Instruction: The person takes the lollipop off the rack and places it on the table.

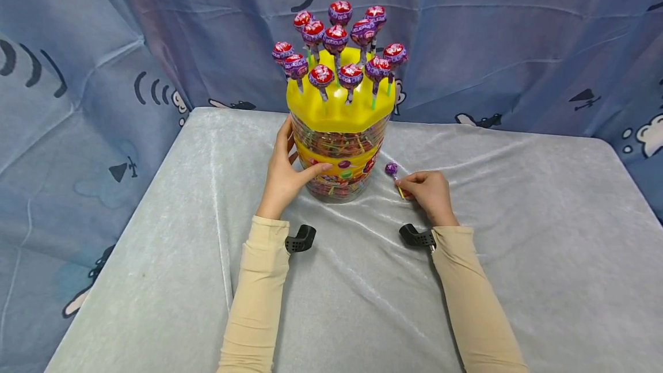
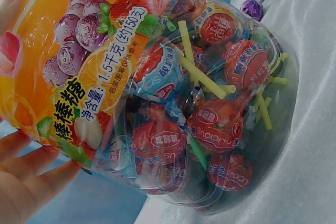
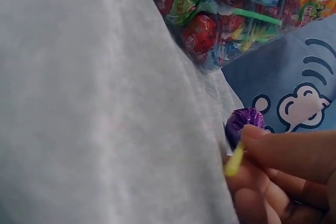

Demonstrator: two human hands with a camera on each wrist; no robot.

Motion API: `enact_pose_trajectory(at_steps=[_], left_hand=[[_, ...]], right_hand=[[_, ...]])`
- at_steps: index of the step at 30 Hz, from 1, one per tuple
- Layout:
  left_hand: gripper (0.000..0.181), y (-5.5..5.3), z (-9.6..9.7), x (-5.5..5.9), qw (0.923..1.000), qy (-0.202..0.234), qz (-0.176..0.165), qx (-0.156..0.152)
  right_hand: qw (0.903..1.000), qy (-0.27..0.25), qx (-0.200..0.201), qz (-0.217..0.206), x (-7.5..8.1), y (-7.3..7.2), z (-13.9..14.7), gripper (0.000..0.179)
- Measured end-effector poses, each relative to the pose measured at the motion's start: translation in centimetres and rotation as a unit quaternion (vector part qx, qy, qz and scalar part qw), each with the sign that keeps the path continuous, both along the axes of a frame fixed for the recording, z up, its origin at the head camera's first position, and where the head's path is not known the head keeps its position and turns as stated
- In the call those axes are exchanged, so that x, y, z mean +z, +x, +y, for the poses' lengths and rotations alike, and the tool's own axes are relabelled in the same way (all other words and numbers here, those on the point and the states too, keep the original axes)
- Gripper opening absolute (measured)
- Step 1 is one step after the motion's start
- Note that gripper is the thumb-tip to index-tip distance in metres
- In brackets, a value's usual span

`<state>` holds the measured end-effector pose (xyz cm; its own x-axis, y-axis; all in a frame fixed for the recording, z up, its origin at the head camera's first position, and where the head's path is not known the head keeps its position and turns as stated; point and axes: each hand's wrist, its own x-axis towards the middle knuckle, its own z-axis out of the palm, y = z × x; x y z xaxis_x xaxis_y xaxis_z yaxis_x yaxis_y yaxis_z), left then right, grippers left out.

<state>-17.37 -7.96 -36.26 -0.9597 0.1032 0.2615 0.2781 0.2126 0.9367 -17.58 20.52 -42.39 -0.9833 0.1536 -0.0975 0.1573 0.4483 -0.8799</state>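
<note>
A clear plastic candy jar (image 1: 336, 186) with a yellow lid (image 1: 339, 114) stands on the table, full of wrapped lollipops (image 2: 231, 119). Several purple-and-red lollipops (image 1: 335, 39) stand upright in the lid. My left hand (image 1: 287, 171) holds the jar's left side, thumb across the front label and fingers round the side and back. To the right of the jar, my right hand (image 1: 427, 191) pinches the yellow stick of a purple-wrapped lollipop (image 1: 391, 169) between thumb and fingers. In the right wrist view its purple head (image 3: 244, 121) shows just past the thumb tip.
A pale grey cloth (image 1: 171, 258) covers the table, with light creases running across it. Behind and to the left hangs a blue patterned curtain (image 1: 481, 45), close behind the jar. Each wrist wears a black camera mount (image 1: 300, 239).
</note>
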Motion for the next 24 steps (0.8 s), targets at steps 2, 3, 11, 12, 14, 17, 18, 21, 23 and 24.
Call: enact_pose_trajectory(at_steps=[2, 3, 11, 12, 14, 17, 18, 21, 23, 24], left_hand=[[0.098, 0.0, 0.0, 0.0, 1.0000, -0.001, -0.002, 0.000], [0.097, 0.0, 0.0, 0.0, 1.0000, -0.001, -0.004, 0.000], [0.098, 0.0, 0.0, 0.1, 0.9999, -0.006, -0.008, 0.002], [0.099, 0.0, 0.0, 0.1, 0.9999, -0.006, -0.008, 0.002], [0.100, 0.0, 0.0, 0.1, 1.0000, -0.004, -0.008, 0.000], [0.102, -0.1, 0.0, 0.1, 1.0000, 0.001, -0.007, -0.002], [0.102, -0.1, 0.0, 0.1, 1.0000, 0.003, -0.006, -0.002], [0.103, 0.0, 0.0, 0.2, 1.0000, 0.004, -0.006, -0.001], [0.102, 0.0, 0.0, 0.2, 1.0000, 0.000, -0.007, -0.001], [0.102, 0.0, 0.0, 0.2, 1.0000, -0.002, -0.007, -0.001]], right_hand=[[0.9999, 0.011, 0.004, 0.001, 0.0, 0.0, 0.0, 0.027], [0.9999, 0.013, 0.006, 0.000, 0.0, 0.0, 0.0, 0.027], [0.9999, -0.012, -0.001, 0.009, 0.3, 0.0, 0.1, 0.026], [0.9996, -0.025, -0.004, 0.013, 0.4, 0.0, 0.1, 0.026], [0.9984, -0.051, -0.009, 0.024, 0.6, 0.0, 0.2, 0.026], [0.9950, -0.088, -0.009, 0.047, 1.0, 0.1, 0.3, 0.026], [0.9936, -0.098, -0.008, 0.055, 1.2, 0.1, 0.3, 0.026], [0.9860, -0.144, -0.009, 0.084, 1.9, 0.3, 0.2, 0.025], [0.9780, -0.183, -0.016, 0.099, 2.5, 0.4, 0.0, 0.023], [0.9738, -0.200, -0.020, 0.106, 2.8, 0.5, -0.1, 0.021]])
